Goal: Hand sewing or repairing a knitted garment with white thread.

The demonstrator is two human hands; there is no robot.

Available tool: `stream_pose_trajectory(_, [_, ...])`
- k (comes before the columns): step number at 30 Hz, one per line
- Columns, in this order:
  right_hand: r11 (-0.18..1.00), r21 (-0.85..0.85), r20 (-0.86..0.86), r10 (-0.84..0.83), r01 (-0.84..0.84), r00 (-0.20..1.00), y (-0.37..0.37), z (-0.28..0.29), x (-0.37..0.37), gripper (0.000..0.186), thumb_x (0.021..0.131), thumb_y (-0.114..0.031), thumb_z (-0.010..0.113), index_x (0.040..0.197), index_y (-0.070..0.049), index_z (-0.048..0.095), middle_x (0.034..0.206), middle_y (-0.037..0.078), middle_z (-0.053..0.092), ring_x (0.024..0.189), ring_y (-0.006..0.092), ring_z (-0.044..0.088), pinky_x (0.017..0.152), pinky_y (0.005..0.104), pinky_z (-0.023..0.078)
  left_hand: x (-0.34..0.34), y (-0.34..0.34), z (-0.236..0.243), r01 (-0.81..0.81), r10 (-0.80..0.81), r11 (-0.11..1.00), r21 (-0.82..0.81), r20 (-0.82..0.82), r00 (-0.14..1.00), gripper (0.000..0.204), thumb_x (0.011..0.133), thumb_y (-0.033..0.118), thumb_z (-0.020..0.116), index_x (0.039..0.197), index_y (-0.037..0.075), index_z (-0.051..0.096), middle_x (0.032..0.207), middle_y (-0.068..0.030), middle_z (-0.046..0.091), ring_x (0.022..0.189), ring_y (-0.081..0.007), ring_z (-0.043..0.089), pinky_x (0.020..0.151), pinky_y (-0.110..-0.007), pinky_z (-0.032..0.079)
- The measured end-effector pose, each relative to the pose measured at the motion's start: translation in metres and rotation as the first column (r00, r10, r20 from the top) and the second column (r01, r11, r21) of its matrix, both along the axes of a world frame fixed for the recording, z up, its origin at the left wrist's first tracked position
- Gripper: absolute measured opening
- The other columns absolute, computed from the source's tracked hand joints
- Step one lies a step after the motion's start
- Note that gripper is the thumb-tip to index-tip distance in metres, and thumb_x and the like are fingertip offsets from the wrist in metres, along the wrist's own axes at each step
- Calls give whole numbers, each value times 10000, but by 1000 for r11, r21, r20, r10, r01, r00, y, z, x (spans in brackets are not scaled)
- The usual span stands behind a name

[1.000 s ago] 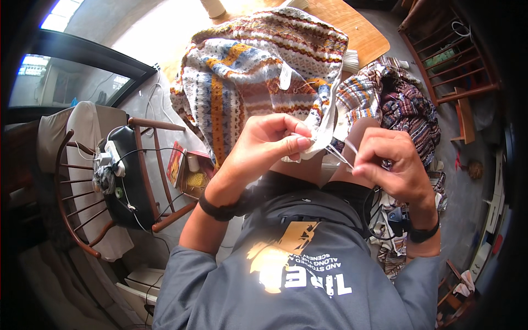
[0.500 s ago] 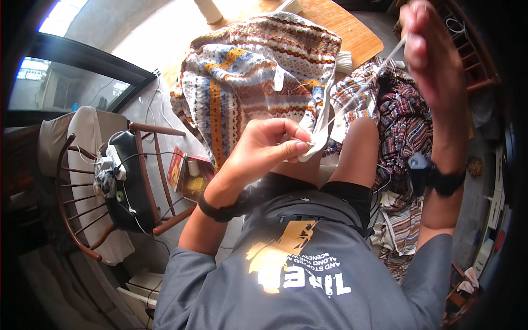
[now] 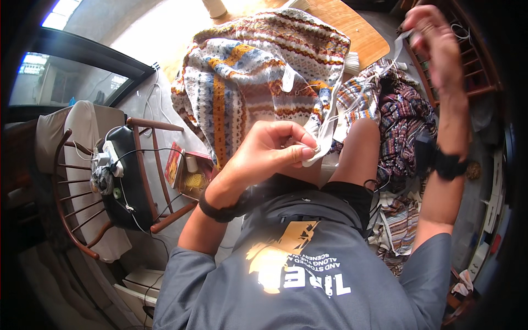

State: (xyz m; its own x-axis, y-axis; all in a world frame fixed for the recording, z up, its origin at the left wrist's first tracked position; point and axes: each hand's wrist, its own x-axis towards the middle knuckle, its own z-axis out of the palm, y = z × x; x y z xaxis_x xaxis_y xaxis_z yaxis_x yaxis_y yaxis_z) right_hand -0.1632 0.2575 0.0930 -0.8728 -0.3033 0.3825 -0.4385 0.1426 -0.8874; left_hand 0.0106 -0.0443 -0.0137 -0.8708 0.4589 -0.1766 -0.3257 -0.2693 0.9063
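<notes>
Head: knit garment point(image 3: 253, 91) beyond left grip point(image 3: 268, 147), edge point(image 3: 325, 144) in its pinch, strand point(image 3: 397, 45) in closed right grip point(image 3: 439, 47)

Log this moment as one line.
left grip: pinching white band | right grip: outstretched, holding white strand | patterned knit garment: partly on wooden table

Knit garment point(image 3: 247, 82) banded white, rust, blue, mustard; shirt point(image 3: 225, 286) grey

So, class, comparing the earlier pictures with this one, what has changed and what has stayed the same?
The right hand has moved up and out to the right, away from the left hand, with the white strand it held at first now trailing from it. No new grasp or release shows clearly. The left hand still pinches the white edge of the patterned knit.
</notes>
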Motion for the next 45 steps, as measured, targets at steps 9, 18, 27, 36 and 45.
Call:
stream_pose_trajectory(9, [696, 345, 389, 504, -629, 771, -59, -68, 105, 203, 799, -49, 827, 958, 5, 714, 774, 43, 665, 713, 136, 624, 633, 300, 492, 0, 1, 7, 23, -23, 1000, -11, 21, 1000, 166, 942, 92, 769, 1059, -13, 714, 958, -5, 724, 871, -45, 666, 758, -206, 558])
stream_pose_trajectory(18, [908, -21, 314, 403, -418, 860, -70, -66, 107, 60, 910, -41, 746, 879, 3, 720, 791, 1, 622, 710, 64, 568, 618, 233, 452, 1, 4, 13, 50, -49, 999, -6, 97, 994, 186, 945, 152, 779, 1068, 25, 720, 944, 10, 716, 832, -44, 662, 722, -206, 567])
stream_pose_trajectory(27, [965, -69, 86, 258, -252, 962, -87, -82, 112, 53, 891, -29, 744, 866, 2, 710, 794, 19, 618, 683, 61, 550, 606, 235, 438, -1, 5, 15, 67, -61, 997, -48, 126, 990, 194, 937, 173, 790, 1047, 31, 717, 914, 23, 703, 793, -37, 650, 700, -198, 556])
stream_pose_trajectory(36, [949, -225, 156, 260, -222, 953, -95, -92, 117, 60, 901, 0, 728, 855, 15, 693, 824, -6, 597, 693, 35, 524, 601, 223, 416, -2, 10, 17, 64, -62, 998, -26, 90, 994, 218, 969, 246, 758, 1022, 37, 720, 909, 19, 702, 773, -39, 636, 688, -198, 554])
stream_pose_trajectory(45, [985, -81, -100, 142, -150, 985, -100, -91, 114, 71, 846, 22, 746, 828, 6, 679, 755, 46, 593, 633, 105, 576, 568, 266, 449, -5, 9, 20, 82, -80, 994, -74, 26, 996, 239, 989, 270, 734, 1008, 33, 713, 880, 25, 689, 747, -37, 622, 652, -199, 545])
